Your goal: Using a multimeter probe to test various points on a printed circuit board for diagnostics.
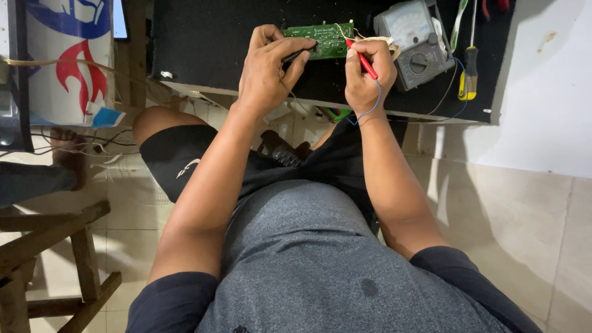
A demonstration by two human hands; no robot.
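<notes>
Seated over a grey shirt and dark shorts, a person works at a black-topped bench (203,43). The left hand (268,68) pinches a black probe (297,54), its tip pointing toward 2 o'clock at the near edge of a green circuit board (320,38). The right hand (368,74), fingers closed pen-style, holds a red probe (364,60) slanting up toward 11 o'clock onto the board's right end. The board lies at 12 o'clock from both hands, long axis left-right, with both hands about equally near. Beyond, at 2 o'clock, sits a grey analog meter (416,43), then a yellow-handled screwdriver (468,77).
</notes>
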